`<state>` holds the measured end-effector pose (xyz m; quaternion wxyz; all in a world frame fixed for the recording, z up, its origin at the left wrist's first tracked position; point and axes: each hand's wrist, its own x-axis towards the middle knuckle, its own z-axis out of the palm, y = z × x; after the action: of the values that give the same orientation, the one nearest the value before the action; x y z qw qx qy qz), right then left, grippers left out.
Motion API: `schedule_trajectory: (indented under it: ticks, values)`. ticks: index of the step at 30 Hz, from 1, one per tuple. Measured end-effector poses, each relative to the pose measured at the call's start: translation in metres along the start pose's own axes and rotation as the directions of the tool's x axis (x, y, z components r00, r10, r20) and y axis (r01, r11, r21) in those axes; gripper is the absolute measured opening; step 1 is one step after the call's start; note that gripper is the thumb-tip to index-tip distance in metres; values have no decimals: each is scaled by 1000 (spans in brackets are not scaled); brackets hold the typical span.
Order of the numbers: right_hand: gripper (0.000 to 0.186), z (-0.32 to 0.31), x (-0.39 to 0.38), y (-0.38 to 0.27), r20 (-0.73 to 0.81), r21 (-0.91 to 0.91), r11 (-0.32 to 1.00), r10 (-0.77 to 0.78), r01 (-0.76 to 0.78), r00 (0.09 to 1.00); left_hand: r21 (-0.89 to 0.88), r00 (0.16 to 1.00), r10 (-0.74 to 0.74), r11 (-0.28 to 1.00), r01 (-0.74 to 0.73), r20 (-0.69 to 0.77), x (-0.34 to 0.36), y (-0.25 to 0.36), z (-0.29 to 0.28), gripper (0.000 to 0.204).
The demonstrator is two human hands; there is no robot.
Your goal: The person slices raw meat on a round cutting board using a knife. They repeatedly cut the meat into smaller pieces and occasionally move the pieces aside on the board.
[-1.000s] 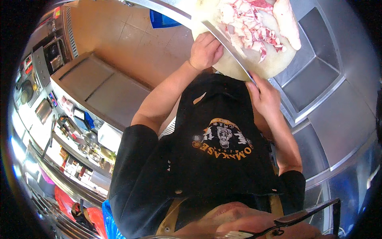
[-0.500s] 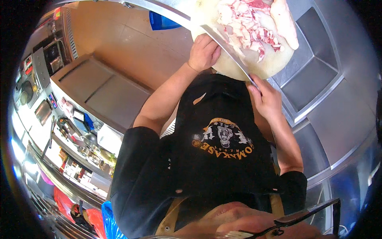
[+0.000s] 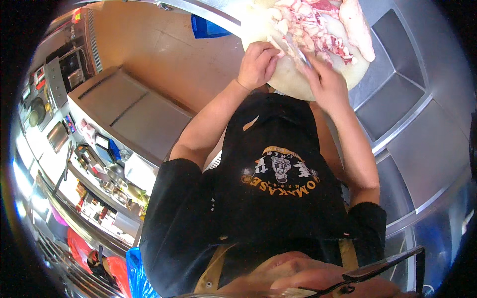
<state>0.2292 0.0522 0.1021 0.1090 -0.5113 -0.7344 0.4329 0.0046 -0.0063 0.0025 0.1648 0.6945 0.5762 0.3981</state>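
Most of the raw meat (image 3: 318,25) lies in cut pieces on the pale round cutting board (image 3: 293,79); one long slab (image 3: 358,27) remains whole. The left hand (image 3: 257,63), fingers curled, steadies pieces. The right hand (image 3: 325,84) apparently grips the knife (image 3: 297,49), fingers closed.

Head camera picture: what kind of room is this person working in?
Most likely a restaurant or shop kitchen. Raw meat pieces lie on a round pale cutting board, the counter is stainless steel, and crowded shelves hold metal pots and containers.
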Motion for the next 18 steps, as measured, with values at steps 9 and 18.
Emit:
schedule_trajectory:
  ticks: [9,18]
  values:
    - [34,-4,-69,3,86,-108,991,86,-76,993,66,999,22,998,-24,33,0,0,0,23]
    - [43,9,38,-5,98,54,997,56,-61,994,8,999,24,1000,-24,29,4,-2,-1,24]
